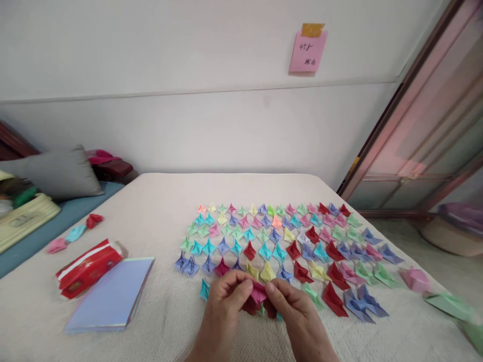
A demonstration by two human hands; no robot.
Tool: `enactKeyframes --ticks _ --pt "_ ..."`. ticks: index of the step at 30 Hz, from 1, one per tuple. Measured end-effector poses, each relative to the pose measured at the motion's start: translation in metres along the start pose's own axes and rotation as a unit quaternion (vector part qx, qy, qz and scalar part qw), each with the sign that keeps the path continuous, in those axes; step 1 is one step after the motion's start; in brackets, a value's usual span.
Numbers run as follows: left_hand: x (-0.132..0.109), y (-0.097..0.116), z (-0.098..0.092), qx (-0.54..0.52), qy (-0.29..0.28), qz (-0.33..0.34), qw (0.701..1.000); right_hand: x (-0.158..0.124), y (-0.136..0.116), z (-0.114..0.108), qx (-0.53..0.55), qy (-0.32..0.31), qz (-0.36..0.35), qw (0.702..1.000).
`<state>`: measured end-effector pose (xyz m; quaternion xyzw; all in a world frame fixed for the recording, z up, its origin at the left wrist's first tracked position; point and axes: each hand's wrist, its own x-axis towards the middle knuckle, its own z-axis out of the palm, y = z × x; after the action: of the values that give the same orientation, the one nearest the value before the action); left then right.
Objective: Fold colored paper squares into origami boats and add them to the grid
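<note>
Between my two hands is a small pink folded paper piece (258,293), gripped at its two sides. My left hand (225,306) pinches its left side between thumb and fingers. On the right side, my right hand (292,307) pinches it the same way. The piece's lower part and the undersides of my fingers are hidden. Just beyond and beside my hands lie rows of small folded paper boats (267,272) in blue, green, yellow, red and pink. A few dark red and green papers show beneath my hands, partly covered.
A stack of blue paper sheets (113,296) lies at the left beside a red packet (89,267). Small folded papers (75,232) rest further left. More folded pieces (415,279) lie along the right edge. A grey cushion (56,173) and a yellow basket (32,219) sit past the left edge.
</note>
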<state>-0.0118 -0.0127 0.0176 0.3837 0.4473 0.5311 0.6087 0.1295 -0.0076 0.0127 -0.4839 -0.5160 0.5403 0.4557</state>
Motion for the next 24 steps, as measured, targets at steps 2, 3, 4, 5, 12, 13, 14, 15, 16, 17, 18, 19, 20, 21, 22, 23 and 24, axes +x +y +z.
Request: enactKeyframes --ticks 2,3,4,5,12,13,14,15,16,17,18,19,20,21,22,23,24 --pt "0.0 0.0 0.0 -0.003 0.004 -0.003 1.0 -0.001 0.001 -0.002 -0.058 0.015 -0.04 0.997" --pt "0.0 0.0 0.001 -0.005 0.008 -0.004 1.0 -0.002 0.002 -0.003 -0.089 0.032 -0.07 0.993" --pt "0.0 0.0 0.001 -0.005 0.015 -0.005 1.0 -0.004 0.003 -0.004 -0.119 0.05 -0.109 0.986" --pt "0.0 0.001 0.001 -0.005 0.025 -0.006 1.0 -0.005 0.003 -0.005 -0.15 0.064 -0.156 0.974" --pt "-0.003 0.01 0.006 0.04 0.011 -0.01 0.999 -0.011 0.01 -0.006 -0.304 0.043 -0.398 0.865" --pt "-0.004 0.01 0.006 0.05 0.008 -0.001 0.999 -0.011 0.011 -0.007 -0.313 0.046 -0.398 0.861" --pt "-0.005 0.009 0.005 0.06 0.006 0.012 0.998 -0.011 0.011 -0.007 -0.32 0.052 -0.395 0.859" --pt "-0.006 0.008 0.004 0.07 0.005 0.034 0.997 -0.011 0.01 -0.007 -0.325 0.059 -0.391 0.859" --pt "-0.006 0.007 0.002 0.083 0.005 0.066 0.994 -0.011 0.01 -0.008 -0.328 0.064 -0.387 0.859" --pt "-0.007 0.006 0.0 0.105 0.002 0.103 0.989 -0.01 0.009 -0.009 -0.328 0.068 -0.384 0.86" --pt "-0.007 0.005 -0.002 0.133 -0.002 0.147 0.98 -0.01 0.008 -0.009 -0.324 0.068 -0.384 0.862" --pt "-0.007 0.004 -0.004 0.166 -0.01 0.192 0.967 -0.009 0.007 -0.01 -0.318 0.065 -0.385 0.864" --pt "-0.007 0.003 -0.005 0.197 -0.02 0.232 0.952 -0.009 0.006 -0.01 -0.311 0.062 -0.387 0.866" --pt "-0.007 0.002 -0.005 0.22 -0.027 0.264 0.939 -0.009 0.006 -0.01 -0.302 0.058 -0.387 0.869" --pt "-0.007 0.002 -0.005 0.232 -0.033 0.284 0.93 -0.009 0.005 -0.01 -0.294 0.053 -0.384 0.874" --pt "-0.007 0.001 -0.004 0.231 -0.036 0.295 0.927 -0.009 0.004 -0.01 -0.286 0.047 -0.377 0.879" --pt "-0.007 0.001 -0.003 0.223 -0.036 0.297 0.928 -0.01 0.004 -0.01 -0.279 0.041 -0.367 0.887"
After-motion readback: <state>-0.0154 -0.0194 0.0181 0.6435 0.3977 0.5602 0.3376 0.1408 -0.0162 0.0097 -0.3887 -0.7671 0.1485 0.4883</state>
